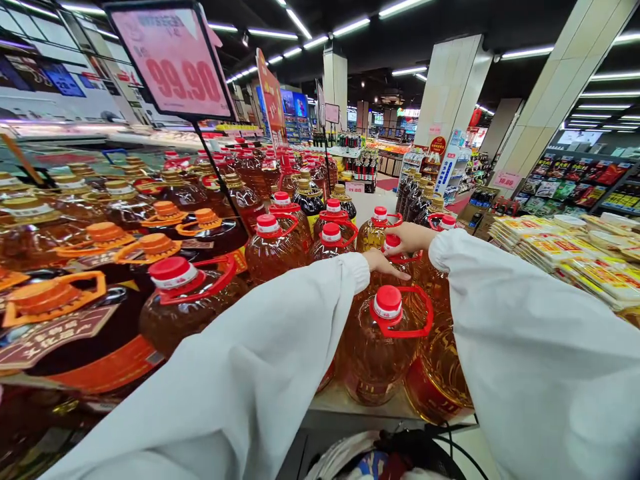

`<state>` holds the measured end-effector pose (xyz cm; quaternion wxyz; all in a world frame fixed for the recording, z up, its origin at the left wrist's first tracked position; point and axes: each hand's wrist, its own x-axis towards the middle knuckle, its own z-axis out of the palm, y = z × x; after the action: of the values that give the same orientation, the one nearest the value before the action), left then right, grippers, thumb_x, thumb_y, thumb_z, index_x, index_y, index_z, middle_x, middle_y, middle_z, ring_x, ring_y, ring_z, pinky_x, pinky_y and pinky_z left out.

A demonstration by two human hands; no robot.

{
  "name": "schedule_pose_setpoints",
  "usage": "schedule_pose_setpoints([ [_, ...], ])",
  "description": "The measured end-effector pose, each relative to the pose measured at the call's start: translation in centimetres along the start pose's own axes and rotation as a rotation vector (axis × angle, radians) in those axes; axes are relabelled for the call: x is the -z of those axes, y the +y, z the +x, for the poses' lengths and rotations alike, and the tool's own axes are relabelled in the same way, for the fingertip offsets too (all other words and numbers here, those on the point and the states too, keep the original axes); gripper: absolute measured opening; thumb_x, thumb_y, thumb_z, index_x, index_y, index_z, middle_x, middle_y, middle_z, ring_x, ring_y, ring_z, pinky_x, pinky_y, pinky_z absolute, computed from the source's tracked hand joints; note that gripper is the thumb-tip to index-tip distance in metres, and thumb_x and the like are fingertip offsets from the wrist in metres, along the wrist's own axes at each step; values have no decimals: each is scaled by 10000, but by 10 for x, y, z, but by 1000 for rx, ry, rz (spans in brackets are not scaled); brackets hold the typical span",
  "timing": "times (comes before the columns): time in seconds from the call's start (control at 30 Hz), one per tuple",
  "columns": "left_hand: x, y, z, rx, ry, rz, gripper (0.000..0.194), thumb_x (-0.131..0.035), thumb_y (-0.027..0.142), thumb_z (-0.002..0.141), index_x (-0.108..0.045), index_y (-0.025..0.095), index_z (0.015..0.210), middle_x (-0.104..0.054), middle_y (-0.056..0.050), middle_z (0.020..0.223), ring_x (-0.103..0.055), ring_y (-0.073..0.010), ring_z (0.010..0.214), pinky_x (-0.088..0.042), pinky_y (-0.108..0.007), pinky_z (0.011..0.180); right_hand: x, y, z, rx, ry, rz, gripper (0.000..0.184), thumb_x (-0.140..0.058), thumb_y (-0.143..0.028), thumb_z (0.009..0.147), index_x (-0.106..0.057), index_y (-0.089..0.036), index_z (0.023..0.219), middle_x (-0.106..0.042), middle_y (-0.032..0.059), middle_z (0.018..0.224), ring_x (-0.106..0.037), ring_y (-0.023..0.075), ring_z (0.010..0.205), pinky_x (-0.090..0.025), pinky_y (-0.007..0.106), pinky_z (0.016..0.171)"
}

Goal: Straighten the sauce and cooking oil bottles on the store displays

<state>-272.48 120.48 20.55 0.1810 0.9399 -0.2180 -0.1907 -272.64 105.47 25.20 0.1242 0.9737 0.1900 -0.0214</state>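
Note:
Both my arms, in white sleeves, reach out over a display of amber cooking-oil bottles with red caps and red handles. My right hand (411, 237) is closed around the top of one oil bottle (393, 243), by its red handle. My left hand (386, 263) lies against the same bottle's shoulder with its fingers stretched out. Just in front of both hands stands another red-capped bottle (385, 347) at the shelf's edge. The lower part of the gripped bottle is hidden behind it.
Darker oil bottles with orange caps (105, 233) fill the left side under a red price sign (175, 60) on a black pole. Stacked flat packets (575, 257) lie to the right. A basket or bag (380, 460) sits below. Pillars and further shelves stand behind.

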Motion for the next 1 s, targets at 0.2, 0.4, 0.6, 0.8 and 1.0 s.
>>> schedule_pose_setpoints([
  [0.2, -2, 4, 2, 14, 106, 107, 1054, -938, 711, 417, -683, 147, 1270, -708, -170, 1301, -692, -365, 1190, -569, -318, 944, -2, 2, 6, 2, 88, 61, 422, -726, -479, 790, -690, -163, 1069, -745, 93, 954, -641, 232, 828, -374, 292, 718],
  [0.4, 14, -3, 16, -29, -16, 158, 954, -987, 599, 420, -716, 106, 1191, -760, -154, 1155, -720, -346, 1086, -574, -320, 917, -5, -11, -1, -147, 146, 83, 386, -717, -499, 784, -695, -174, 991, -743, 92, 939, -667, 252, 864, -408, 298, 721],
  [0.6, 27, -14, 39, -258, -107, 167, 897, -1014, 507, 335, -748, 187, 1129, -778, -55, 1094, -707, -306, 1058, -563, -317, 938, -12, -33, -5, -487, 184, 177, 512, -690, -583, 811, -712, -154, 1091, -749, 160, 1083, -709, 309, 991, -517, 329, 787],
  [0.8, 40, -19, 49, -281, -158, 216, 897, -1001, 519, 325, -755, 217, 1133, -772, -49, 1178, -658, -331, 1192, -513, -316, 1021, 12, -24, -2, -442, -45, 242, 644, -740, -664, 788, -717, -135, 1154, -767, 152, 1028, -731, 305, 966, -569, 364, 832],
  [1.0, 61, -16, 38, -471, 4, 116, 1349, -945, 599, 445, -349, 227, 1597, -382, -118, 1651, -396, -331, 1501, -336, -328, 1206, 71, 69, -55, -356, 113, 184, 845, -634, -788, 811, -636, -166, 1383, -728, 160, 1214, -711, 325, 1051, -553, 470, 983],
])
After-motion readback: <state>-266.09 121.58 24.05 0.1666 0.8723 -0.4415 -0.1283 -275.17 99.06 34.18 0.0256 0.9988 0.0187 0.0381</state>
